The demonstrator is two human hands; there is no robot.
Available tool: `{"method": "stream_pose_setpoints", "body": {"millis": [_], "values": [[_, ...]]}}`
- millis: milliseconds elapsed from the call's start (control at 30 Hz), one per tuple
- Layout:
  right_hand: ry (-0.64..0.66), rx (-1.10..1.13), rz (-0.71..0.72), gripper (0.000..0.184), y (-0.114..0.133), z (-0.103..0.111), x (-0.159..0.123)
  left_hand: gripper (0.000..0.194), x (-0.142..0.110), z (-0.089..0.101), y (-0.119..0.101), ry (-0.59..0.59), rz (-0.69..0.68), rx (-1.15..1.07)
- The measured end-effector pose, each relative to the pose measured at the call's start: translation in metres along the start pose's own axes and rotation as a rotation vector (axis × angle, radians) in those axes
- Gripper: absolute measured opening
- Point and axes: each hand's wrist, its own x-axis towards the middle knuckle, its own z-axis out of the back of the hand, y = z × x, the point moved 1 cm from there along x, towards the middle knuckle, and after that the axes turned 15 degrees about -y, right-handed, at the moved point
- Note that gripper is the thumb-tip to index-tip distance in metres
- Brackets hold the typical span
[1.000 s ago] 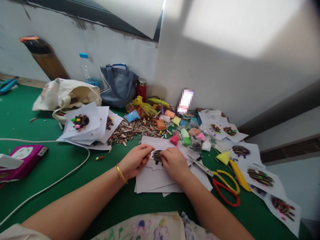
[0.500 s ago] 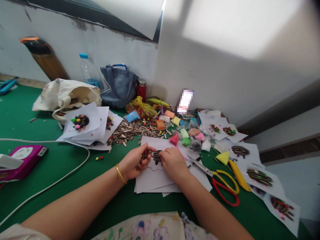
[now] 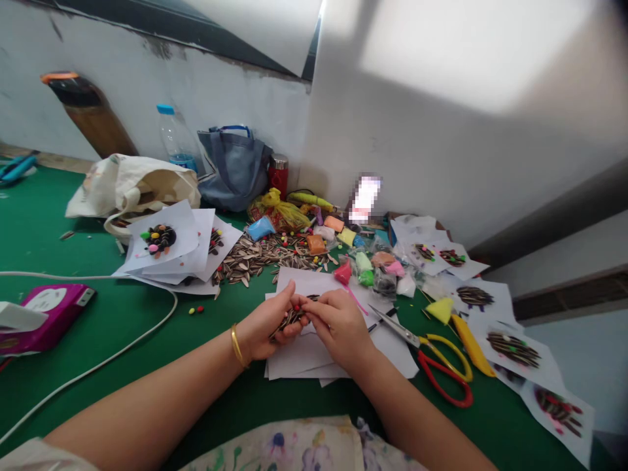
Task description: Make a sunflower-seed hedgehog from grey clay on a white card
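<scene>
My left hand (image 3: 277, 322) is cupped round a small handful of striped sunflower seeds (image 3: 290, 316), with a red bit near its fingertips. My right hand (image 3: 343, 325) reaches across to it, thumb and forefinger pinched at the seeds; a seed between those fingertips is too small to see clearly. Under both hands lie stacked sheets of white paper (image 3: 307, 358). Dark seeds stuck on the top sheet are mostly hidden behind my right hand.
Scissors (image 3: 424, 347) with red and yellow handles lie right of the paper, beside a yellow cutter (image 3: 471, 345). Beyond are bagged clay lumps (image 3: 363, 261) and a seed pile (image 3: 250, 256). Finished seed pictures (image 3: 515, 347) line the right; a purple pack (image 3: 49, 320) sits left.
My right hand has moved from the seeds on the paper to my left hand, its fingers now pinching among the held seeds. The left hand stays nearly in place.
</scene>
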Motion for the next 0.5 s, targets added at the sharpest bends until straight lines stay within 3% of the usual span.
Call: {"method": "stream_pose_setpoints", "body": {"millis": [133,267,500], "values": [[0.01,0.054,0.012,0.027,0.0035,-0.0014,0.0005,0.053,0.0011,-0.0011,0.0046,-0.018,0.02,0.054],[0.022,0.125,-0.007,0.014,0.0078,-0.0037,0.0004,0.054,0.0042,0.0008,0.009,-0.031,0.011,0.122],[-0.047,0.202,-0.228,0.011,-0.0017,-0.0011,0.0018,0.049,0.0014,0.0,0.0043,-0.013,-0.004,0.154]]}}
